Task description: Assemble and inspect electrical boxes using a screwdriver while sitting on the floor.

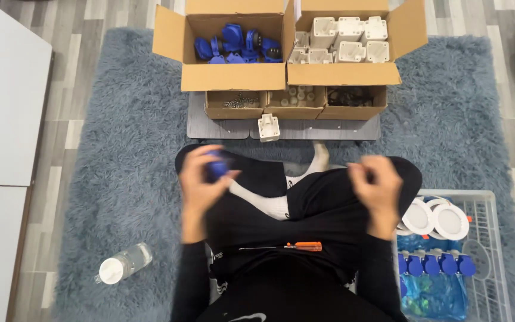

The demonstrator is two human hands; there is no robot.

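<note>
My left hand (201,176) is curled around a small blue plastic part (217,165), held above my crossed legs. My right hand (377,185) hovers over my right knee with its fingers bent in; both hands are motion-blurred, and whether the right one holds anything small is unclear. An orange-handled screwdriver (293,245) lies across my lap between the two forearms. A single white plastic housing (268,127) stands on the grey board (210,126) just beyond my feet.
Two open cardboard boxes sit ahead: one with blue parts (233,45), one with white housings (344,42). Three small trays (296,102) of screws and small bits front them. A white wire basket (478,250) with assembled pieces is at my right. A clear bottle (123,263) lies left.
</note>
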